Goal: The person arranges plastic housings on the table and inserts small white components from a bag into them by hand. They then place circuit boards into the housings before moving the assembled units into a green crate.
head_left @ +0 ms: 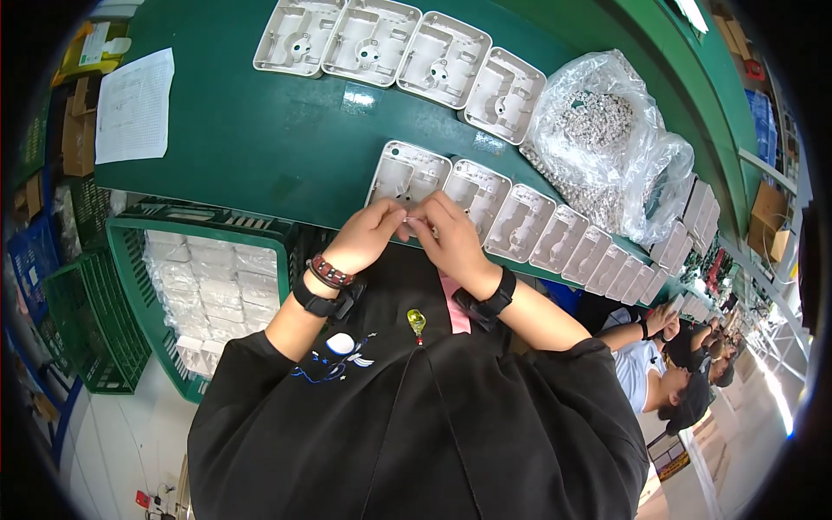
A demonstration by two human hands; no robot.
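Both my left hand [371, 232] and right hand [451, 236] pinch a small white part [420, 223] at frame centre, fingers clenched on it; best kept steady over the nearest grey housing [407, 173] on the tabletop [260, 130].

I'm seeing a black tee with a white-blue print, black bands behind both sets of fingers, plus a red braided bracelet [330, 272].
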